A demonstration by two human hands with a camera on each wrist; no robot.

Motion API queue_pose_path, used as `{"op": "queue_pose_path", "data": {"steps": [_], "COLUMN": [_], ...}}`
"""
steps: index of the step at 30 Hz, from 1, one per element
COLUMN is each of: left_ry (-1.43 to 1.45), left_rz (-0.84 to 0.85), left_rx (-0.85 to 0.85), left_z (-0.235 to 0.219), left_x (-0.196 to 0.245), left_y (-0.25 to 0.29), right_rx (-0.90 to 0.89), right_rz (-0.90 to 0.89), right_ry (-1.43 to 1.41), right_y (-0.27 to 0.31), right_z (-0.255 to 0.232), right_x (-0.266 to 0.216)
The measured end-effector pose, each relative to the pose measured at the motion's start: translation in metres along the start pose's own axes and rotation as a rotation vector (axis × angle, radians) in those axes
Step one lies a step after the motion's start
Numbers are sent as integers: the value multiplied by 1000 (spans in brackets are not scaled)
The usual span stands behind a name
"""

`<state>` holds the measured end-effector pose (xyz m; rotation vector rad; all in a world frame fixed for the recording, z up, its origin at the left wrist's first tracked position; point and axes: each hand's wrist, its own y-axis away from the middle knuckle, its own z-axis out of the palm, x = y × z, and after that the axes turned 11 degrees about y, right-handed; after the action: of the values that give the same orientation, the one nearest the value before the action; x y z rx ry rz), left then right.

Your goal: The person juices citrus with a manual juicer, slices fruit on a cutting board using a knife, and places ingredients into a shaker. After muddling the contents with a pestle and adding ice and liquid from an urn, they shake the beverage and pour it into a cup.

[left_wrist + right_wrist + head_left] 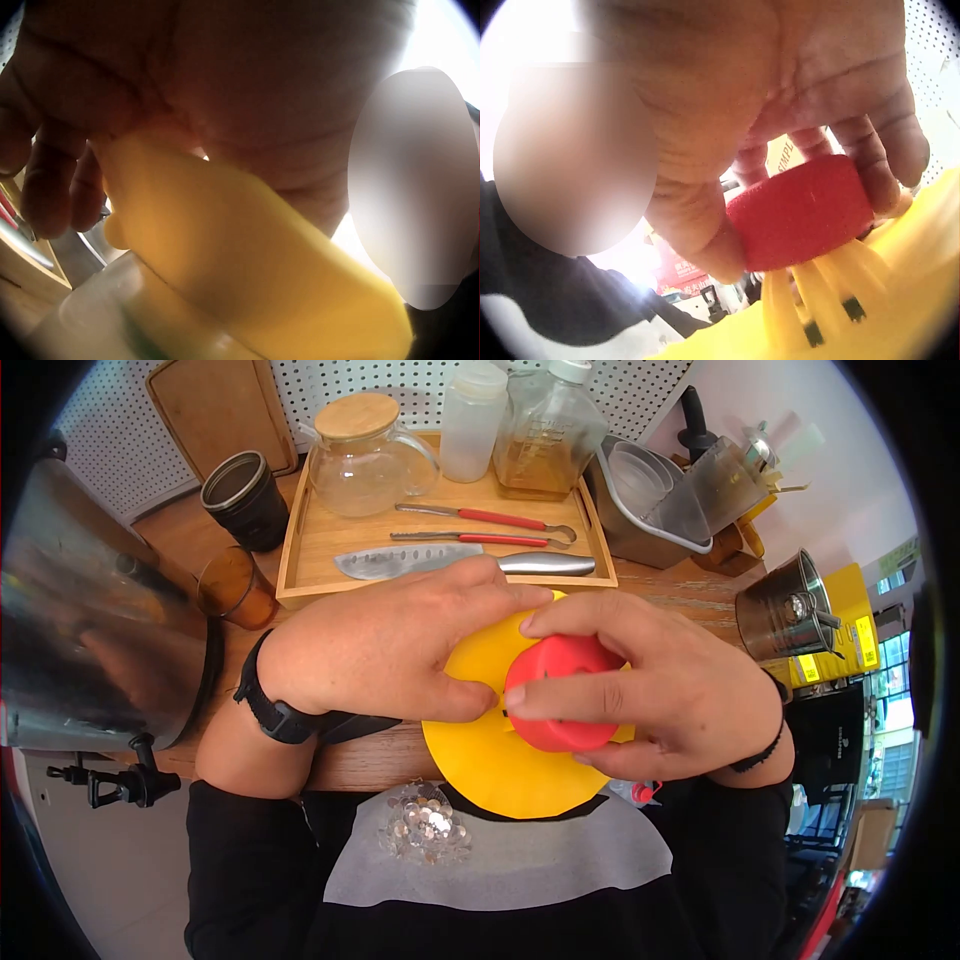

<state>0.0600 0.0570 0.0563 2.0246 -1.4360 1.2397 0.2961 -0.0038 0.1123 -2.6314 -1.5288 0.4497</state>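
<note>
A broad yellow round piece (520, 775) with a red cap (570, 735) on top is between the two hands. The right hand (675, 685) grips the red cap, its thumb and fingers spread around the sides. In the right wrist view, yellow ribs with slots (821, 292) stand under the red cap (802, 214). The left hand (385, 640) holds the left side of the yellow piece, thumb and forefinger on its upper surface. In the left wrist view, the yellow piece (232, 247) lies against the palm, above a translucent surface (82, 315).
Behind the hands, a wooden tray (290, 585) bears a knife (400, 560), red-handled tools (510, 520), a glass teapot (360, 475) and bottles. A large metal vessel (100, 590) stands left. Shiny discs (430, 825) lie on a pale sheet (540, 870) near the body.
</note>
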Motion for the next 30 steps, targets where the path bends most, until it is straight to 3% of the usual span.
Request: {"op": "queue_pose_path", "data": {"steps": [2,6,8,12,14,15,17,21,23,26,30], "left_ry": [-25,-71,-61,-45,-37,-35,-41,-47,-49,-44,-3], "left_rz": [17,41,-10,-5,-17,-14,-10,0,-18,-36,-70], "left_rx": [17,39,25,30,17,21,28,19,40,24,23], "left_z": [1,2,1,2,1,1,2,2,2,1,1], "left_x": [-2,-3,1,1,2,1,-1,1,1,3,6], "left_y": [0,0,0,0,-1,-1,0,-1,0,0,-2], "right_rx": [-110,-111,-245,-195,-22,-26,-50,-58,-173,-105,10], "right_rz": [-4,50,244,277,175,174,-65,-64,199,286,207], "right_ry": [-41,105,127,132,58,62,146,152,105,96,35], "right_y": [3,-4,-9,-9,-5,-4,-2,-1,-5,-5,-1], "right_z": [5,4,5,11,14,9,1,9,9,19,15], "right_x": [-1,-11,-17,-13,-6,-3,1,-2,-9,-9,-2]}}
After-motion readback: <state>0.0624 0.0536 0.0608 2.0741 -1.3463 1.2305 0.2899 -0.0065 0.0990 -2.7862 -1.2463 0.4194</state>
